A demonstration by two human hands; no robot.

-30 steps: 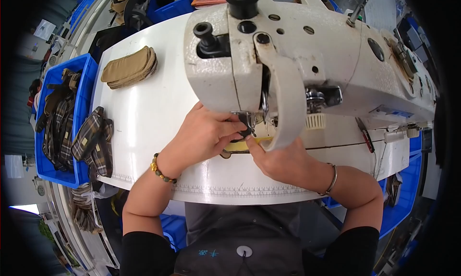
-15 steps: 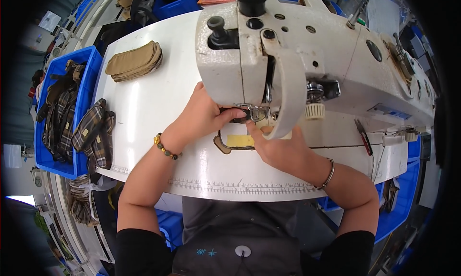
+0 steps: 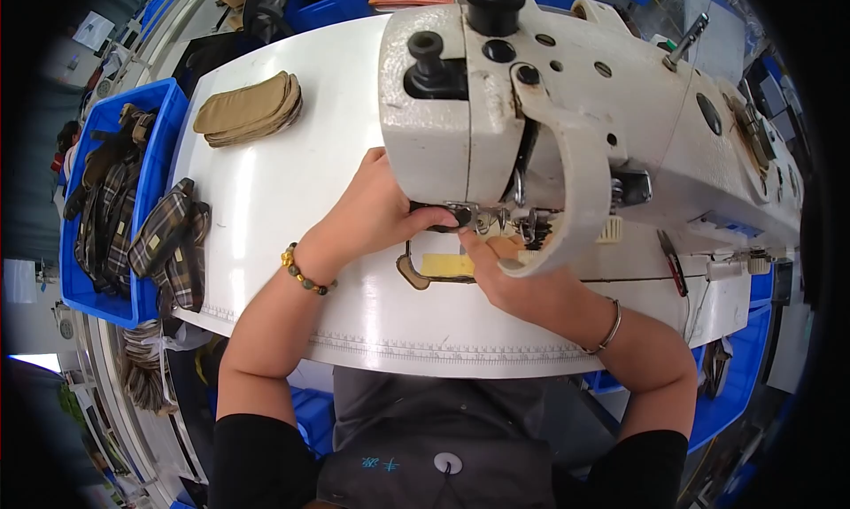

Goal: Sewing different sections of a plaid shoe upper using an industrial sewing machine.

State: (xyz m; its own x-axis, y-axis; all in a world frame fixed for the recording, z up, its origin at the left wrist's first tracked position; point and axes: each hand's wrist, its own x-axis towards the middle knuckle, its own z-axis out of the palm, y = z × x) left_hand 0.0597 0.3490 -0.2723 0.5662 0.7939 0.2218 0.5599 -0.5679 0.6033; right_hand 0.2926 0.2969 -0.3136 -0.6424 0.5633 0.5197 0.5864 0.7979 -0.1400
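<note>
At the needle area of the white sewing machine [image 3: 425, 128], a small dark fabric piece [image 3: 431, 210] is pinched by my left hand [image 3: 376, 208], thumb on top. The machine head covers part of its fingers. From the other side my right hand [image 3: 527, 274] is closed at the same piece, its index fingertip beside the left thumb. The machine's pale curved guard hides some of the right fingers. Just below the hands lie a curved tan-edged strip [image 3: 411, 273] and a yellow plate [image 3: 446, 265] on the table.
A stack of tan fabric pieces [image 3: 248, 109] sits on the white table [image 3: 266, 199]. Plaid fabric pieces [image 3: 166, 241] lie beside a blue bin [image 3: 159, 111] holding more of them. Thread snips [image 3: 672, 261] rest at the right. A printed ruler [image 3: 443, 352] follows the near edge.
The machine head appears further right and slightly lower in the picture, showing more of my left hand's surroundings. Both hands stay at the dark fabric with nearly the same hold.
</note>
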